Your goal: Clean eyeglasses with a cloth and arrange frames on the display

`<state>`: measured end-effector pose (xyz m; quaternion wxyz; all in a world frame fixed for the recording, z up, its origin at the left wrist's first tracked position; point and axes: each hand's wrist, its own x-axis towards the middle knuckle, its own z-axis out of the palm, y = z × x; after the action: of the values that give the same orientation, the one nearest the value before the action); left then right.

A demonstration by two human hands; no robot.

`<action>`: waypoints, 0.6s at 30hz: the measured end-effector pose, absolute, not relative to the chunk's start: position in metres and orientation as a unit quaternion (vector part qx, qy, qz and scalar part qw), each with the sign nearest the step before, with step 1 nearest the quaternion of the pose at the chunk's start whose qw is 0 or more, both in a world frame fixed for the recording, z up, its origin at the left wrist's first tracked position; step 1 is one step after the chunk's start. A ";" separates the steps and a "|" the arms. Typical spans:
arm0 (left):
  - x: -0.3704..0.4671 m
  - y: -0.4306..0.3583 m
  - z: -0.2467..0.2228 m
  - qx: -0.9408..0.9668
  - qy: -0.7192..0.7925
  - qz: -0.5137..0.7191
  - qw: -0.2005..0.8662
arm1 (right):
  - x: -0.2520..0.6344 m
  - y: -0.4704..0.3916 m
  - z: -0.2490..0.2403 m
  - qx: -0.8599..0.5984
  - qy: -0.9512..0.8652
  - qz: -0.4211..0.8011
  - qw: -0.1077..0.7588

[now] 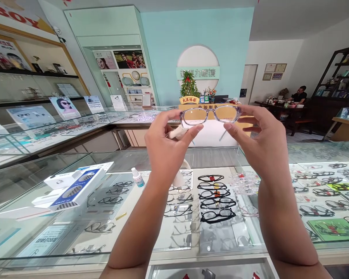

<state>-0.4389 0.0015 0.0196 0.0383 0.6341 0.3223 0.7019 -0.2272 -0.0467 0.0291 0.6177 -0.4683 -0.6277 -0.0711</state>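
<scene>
I hold a pair of clear grey-framed glasses (209,115) up in front of me with both hands. My left hand (165,145) pinches the left end of the frame and also keeps a pale cleaning cloth (177,133) tucked against the palm. My right hand (254,139) pinches the right end between thumb and fingers. Both lenses face me and the shop shows through them.
Below my arms runs a glass display counter (75,232) with rows of dark-framed glasses (216,199) inside. A small dropper bottle (138,177) and blue-and-white boxes (75,188) rest on top. A person sits at a far desk (298,95) on the right.
</scene>
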 end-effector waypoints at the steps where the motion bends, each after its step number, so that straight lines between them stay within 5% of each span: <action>1: -0.439 0.002 0.020 0.633 0.322 0.703 0.038 | -0.227 -0.047 0.029 -0.468 -0.628 -0.072 0.618; 18: -0.438 0.005 0.024 0.644 0.267 0.711 0.095 | -0.222 -0.034 0.027 -0.406 -0.668 0.085 0.618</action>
<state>-0.4379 0.0047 0.0235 0.0947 0.6441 0.2668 0.7106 -0.2217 -0.0340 0.0272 0.6178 -0.4057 -0.6683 0.0847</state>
